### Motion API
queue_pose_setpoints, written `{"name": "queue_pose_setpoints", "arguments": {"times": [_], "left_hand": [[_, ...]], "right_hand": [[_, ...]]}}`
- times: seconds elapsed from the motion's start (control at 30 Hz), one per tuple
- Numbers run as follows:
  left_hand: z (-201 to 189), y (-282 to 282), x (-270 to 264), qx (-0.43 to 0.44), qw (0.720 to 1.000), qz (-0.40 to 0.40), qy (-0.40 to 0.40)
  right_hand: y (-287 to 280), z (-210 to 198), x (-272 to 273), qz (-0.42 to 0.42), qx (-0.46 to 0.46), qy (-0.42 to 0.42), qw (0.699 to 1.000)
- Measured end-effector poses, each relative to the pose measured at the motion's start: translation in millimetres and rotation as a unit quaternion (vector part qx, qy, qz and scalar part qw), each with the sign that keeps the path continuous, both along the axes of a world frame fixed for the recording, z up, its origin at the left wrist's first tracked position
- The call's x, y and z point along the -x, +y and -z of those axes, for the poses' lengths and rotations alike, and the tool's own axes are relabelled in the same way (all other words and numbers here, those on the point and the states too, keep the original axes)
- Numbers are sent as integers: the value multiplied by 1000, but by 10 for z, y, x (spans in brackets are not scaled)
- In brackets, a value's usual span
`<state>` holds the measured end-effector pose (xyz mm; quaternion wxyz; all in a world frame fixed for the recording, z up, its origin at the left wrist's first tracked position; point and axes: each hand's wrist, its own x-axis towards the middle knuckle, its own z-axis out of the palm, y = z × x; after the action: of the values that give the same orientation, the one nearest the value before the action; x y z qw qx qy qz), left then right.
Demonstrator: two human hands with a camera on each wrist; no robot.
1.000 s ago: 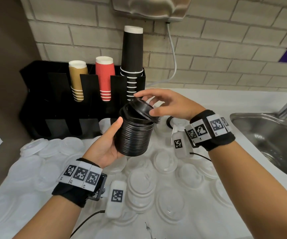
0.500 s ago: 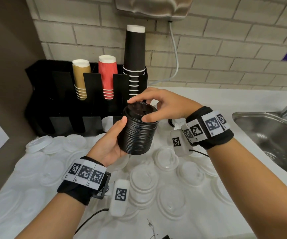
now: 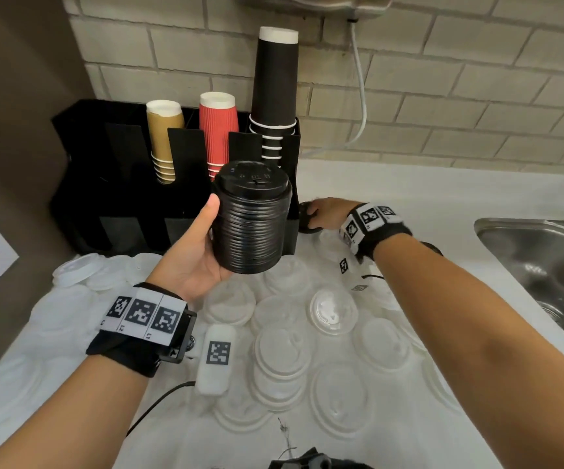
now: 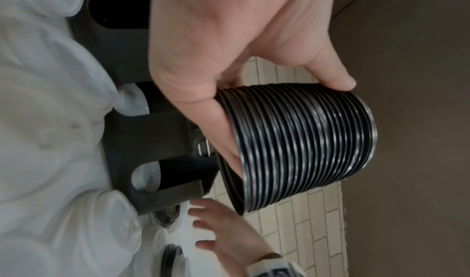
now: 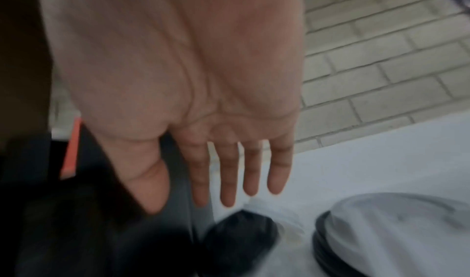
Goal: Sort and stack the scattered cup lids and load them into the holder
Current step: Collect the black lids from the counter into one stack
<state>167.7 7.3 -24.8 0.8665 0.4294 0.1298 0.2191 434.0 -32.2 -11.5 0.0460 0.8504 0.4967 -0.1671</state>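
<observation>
Right hand (image 3: 321, 213) has left the tall ribbed stack of black plastic lids (image 3: 252, 220), fingers spread, reaching for a loose black lid (image 5: 241, 239) beside the black holder (image 3: 111, 184); left hand (image 3: 189, 262) grips the stack; stacking continues.

We see the white table (image 3: 409, 184) lying bare between the black slotted cup holder (image 3: 81, 170) and the steel sink (image 3: 544, 258), giving room along the brick wall. Nearer us, scattered translucent white plastic lids (image 3: 333, 311) cover the surface edge to edge, and a tall stack of black paper cups (image 3: 275, 93) rises above the holder.
</observation>
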Motion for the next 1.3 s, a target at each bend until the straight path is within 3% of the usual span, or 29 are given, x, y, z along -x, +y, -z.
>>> {"name": "queue_pose_setpoints", "arguments": {"times": [0.07,0.13,0.5,0.73,0.83,0.9,1.1,1.2,1.3], "left_hand": [[-4,44,3,1,1000,-5,-7],[-12,70,1,-4,1000,-16,-9],[-4,193,19,-15,999,-40,-5],[29,181,28,-11,999,-39,15],[36,169,42,-13,999,-40,18],[34,157,42,-15,999,-39,21],[37,117,69,-20,999,-22,17],[43,76,59,-20,1000,-3,9],[52,11,20,-19,1000,3,14]], "right_hand": [[136,156,-70,-16,26,-86,996],[259,237,-138,-28,11,-116,993],[577,489,-358,-65,67,-149,984],[495,368,-337,-67,135,-105,983],[434,338,-332,-35,159,7,987],[383,317,-320,-25,138,52,989],[69,-24,-393,-6,-9,30,1000],[-200,-334,-429,67,-112,116,985],[-508,-544,-322,85,-203,272,937]]}}
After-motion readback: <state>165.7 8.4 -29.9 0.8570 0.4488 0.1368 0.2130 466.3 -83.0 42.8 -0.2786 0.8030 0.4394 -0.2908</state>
